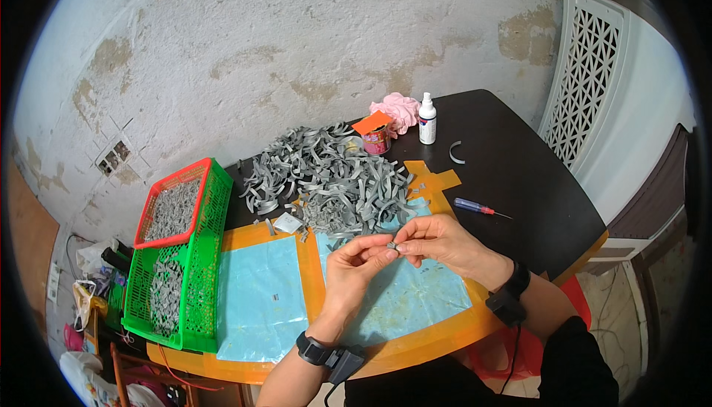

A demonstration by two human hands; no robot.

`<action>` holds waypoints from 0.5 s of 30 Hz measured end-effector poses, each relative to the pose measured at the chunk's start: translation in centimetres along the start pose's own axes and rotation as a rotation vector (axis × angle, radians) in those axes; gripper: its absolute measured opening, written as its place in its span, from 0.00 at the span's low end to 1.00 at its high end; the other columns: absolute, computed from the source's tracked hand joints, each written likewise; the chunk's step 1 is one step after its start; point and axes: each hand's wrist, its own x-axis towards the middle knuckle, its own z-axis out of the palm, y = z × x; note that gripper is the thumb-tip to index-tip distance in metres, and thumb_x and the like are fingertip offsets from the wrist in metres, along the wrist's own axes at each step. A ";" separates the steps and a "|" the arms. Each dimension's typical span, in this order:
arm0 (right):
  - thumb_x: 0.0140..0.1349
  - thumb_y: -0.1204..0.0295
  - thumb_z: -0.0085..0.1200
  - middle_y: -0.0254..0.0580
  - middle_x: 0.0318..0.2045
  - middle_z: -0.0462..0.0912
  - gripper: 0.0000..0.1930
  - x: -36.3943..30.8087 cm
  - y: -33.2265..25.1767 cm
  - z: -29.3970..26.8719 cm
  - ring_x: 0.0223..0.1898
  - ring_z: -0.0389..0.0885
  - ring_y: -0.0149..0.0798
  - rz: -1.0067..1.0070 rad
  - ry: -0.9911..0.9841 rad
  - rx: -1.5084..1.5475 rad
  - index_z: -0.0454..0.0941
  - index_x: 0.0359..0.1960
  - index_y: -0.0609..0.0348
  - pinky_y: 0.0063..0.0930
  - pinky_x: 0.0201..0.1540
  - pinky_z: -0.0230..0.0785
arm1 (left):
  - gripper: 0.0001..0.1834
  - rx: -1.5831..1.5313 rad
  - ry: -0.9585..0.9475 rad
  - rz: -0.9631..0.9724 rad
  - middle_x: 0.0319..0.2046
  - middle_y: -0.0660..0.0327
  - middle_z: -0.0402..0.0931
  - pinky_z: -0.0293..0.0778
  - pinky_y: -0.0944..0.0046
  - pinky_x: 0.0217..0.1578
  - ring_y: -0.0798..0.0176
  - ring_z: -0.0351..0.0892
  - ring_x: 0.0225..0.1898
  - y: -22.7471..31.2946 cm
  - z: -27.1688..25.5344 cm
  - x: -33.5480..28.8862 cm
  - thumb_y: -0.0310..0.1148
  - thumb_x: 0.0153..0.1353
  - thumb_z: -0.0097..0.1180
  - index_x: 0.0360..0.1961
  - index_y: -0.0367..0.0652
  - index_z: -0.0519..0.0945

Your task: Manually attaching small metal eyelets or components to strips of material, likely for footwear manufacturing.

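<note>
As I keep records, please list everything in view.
Table: one, black, centre
Strips: many, grey, centre
Basket: one, green, left
Tray: one, red, on basket
Pieces: many, grey, in both
Sheeting: two areas, blue, front
Tape: several, orange, around sheeting
Can: one, reddish, back
Cloth: one, pink, back
Bottle: one, white, back
Screwdriver: one, blue, right
Packet: one, white, by strips
Panel: one, white, right
Wall: one, whitish, behind
Seat: one, red, below
Clutter: uncounted, mixed, left
Wristbands: two, black, wrists
Left hand: one, bare, centre
Right hand: one, bare, centre
</note>
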 end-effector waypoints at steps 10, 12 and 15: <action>0.60 0.72 0.56 0.32 0.28 0.77 0.06 -0.1 -0.7 -0.1 0.27 0.74 0.25 0.122 -0.092 0.204 0.75 0.37 0.59 0.17 0.31 0.64 | 0.13 0.077 -0.018 0.138 0.38 0.57 0.80 0.77 0.70 0.43 0.67 0.81 0.39 -0.1 0.2 -0.1 0.17 0.54 0.61 0.42 0.34 0.79; 0.60 0.72 0.56 0.32 0.27 0.77 0.07 -0.1 -0.7 -0.2 0.26 0.74 0.25 0.135 -0.107 0.221 0.75 0.37 0.59 0.17 0.31 0.64 | 0.13 0.076 -0.022 0.141 0.38 0.57 0.80 0.77 0.69 0.43 0.67 0.81 0.39 0.0 0.2 -0.2 0.17 0.54 0.61 0.42 0.34 0.79; 0.60 0.71 0.56 0.34 0.31 0.78 0.08 -0.2 -0.5 -0.4 0.28 0.73 0.25 0.118 -0.133 0.223 0.75 0.38 0.60 0.18 0.32 0.64 | 0.12 0.074 -0.035 0.151 0.38 0.57 0.80 0.77 0.69 0.43 0.66 0.81 0.39 0.0 0.3 -0.2 0.17 0.54 0.61 0.41 0.33 0.79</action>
